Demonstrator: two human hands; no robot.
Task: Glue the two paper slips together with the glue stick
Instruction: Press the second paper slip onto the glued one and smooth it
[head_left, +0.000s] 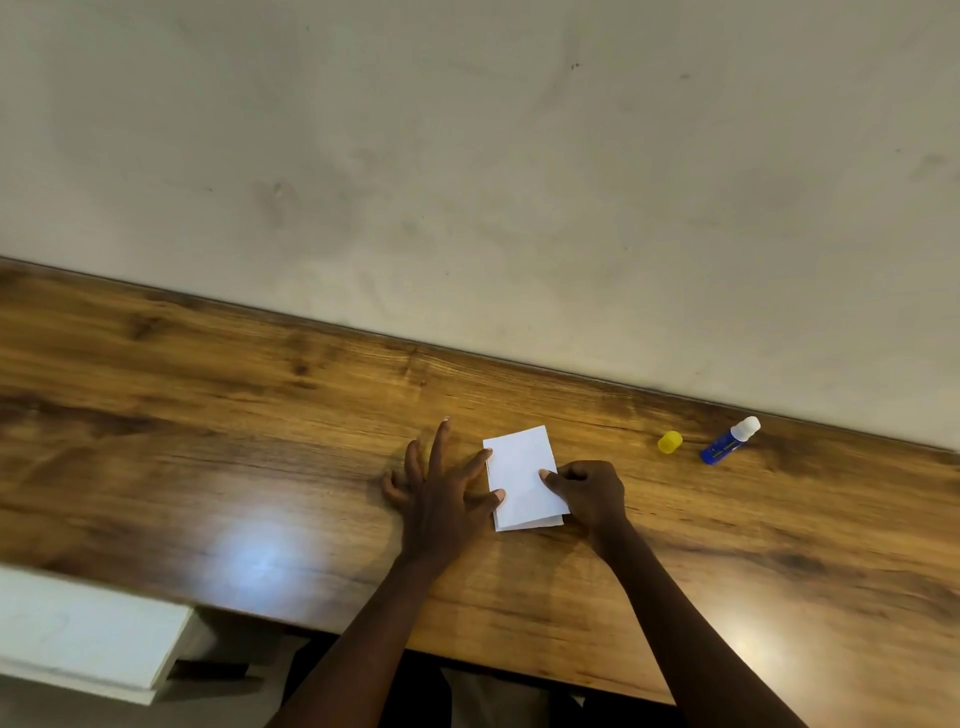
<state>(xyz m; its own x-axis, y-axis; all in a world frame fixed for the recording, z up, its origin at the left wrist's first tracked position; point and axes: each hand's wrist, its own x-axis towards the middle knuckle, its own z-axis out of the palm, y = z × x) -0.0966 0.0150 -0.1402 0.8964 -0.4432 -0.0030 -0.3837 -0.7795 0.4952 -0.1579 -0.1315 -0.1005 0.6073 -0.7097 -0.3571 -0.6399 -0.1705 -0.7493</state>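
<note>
Two white paper slips (519, 470) lie stacked on the wooden table (208, 415), the lower one peeking out at the near edge. My left hand (441, 493) lies spread beside them, its index finger and thumb touching the stack's left edge. My right hand (589, 493) is curled, its thumb pressing on the top slip and its fingers at the right edge. The blue glue stick (727, 441) lies uncapped on its side, white tip showing, far right near the wall. Its yellow cap (669, 442) sits just left of it.
A pale wall (467, 156) runs along the table's far edge. A white board-like object (88, 639) sits at the lower left, below the table's near edge.
</note>
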